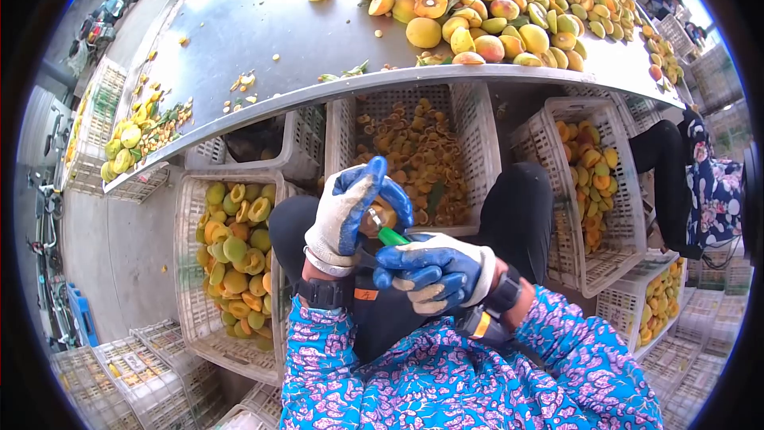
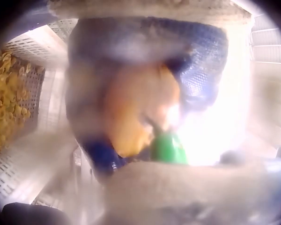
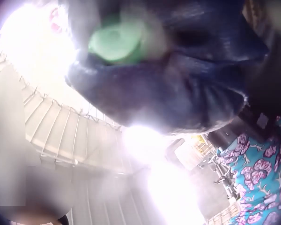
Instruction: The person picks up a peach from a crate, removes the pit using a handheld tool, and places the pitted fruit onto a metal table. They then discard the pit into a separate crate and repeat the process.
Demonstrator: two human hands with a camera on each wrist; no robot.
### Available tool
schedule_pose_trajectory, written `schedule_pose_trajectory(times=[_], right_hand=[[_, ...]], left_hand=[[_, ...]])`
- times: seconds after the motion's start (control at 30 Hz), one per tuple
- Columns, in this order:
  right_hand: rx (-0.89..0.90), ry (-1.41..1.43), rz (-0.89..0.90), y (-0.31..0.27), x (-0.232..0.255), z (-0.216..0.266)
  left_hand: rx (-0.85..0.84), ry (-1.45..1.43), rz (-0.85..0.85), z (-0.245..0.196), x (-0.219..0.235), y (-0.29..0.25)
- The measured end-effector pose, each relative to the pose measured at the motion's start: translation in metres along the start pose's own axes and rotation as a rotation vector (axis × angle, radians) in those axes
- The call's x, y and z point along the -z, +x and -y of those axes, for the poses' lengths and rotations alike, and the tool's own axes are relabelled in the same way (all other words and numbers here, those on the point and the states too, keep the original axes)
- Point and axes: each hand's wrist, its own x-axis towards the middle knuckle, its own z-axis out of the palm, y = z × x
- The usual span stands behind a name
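Note:
Both hands wear white gloves with blue coated fingers and meet over the person's lap. The left hand (image 1: 350, 211) curls round a yellow-orange peach (image 2: 140, 110), mostly hidden behind its fingers in the head view. The right hand (image 1: 439, 272) grips a small hand tool by its green handle (image 1: 391, 238). A short metal shank (image 1: 374, 216) runs from the handle to the peach, overlapping it in the left wrist view. The tool's working end is hidden. In the right wrist view, the green handle (image 3: 116, 43) shows blurred among the dark blue fingers.
A metal table (image 1: 263, 32) ahead carries a heap of cut peaches (image 1: 509, 16). Below its edge stands a crate (image 1: 475, 131) of orange scraps. Crates of peaches flank the knees, left (image 1: 191, 271) and right (image 1: 567, 231). Another person's legs (image 1: 676, 167) show at far right.

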Motion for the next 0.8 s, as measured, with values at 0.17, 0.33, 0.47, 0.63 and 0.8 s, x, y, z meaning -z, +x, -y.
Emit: schedule_pose_trajectory(times=[0.17, 0.33, 0.47, 0.63, 0.8], right_hand=[[0.065, 0.222, 0.122, 0.012, 0.009, -0.010], [0.168, 0.060, 0.089, 0.006, 0.013, -0.013], [0.132, 0.236, 0.212, 0.009, 0.012, -0.012], [0.213, 0.305, 0.620, 0.026, -0.008, -0.019], [0.484, -0.226, 0.014, 0.010, -0.046, 0.007]], left_hand=[[-0.030, -0.020, -0.075, -0.003, -0.001, 0.004], [0.000, -0.093, -0.151, 0.004, -0.003, 0.011], [0.011, -0.045, -0.108, -0.003, -0.007, 0.009], [0.069, -0.360, -0.116, 0.002, 0.006, 0.011], [-0.006, -0.613, -0.034, 0.003, 0.019, 0.010]])
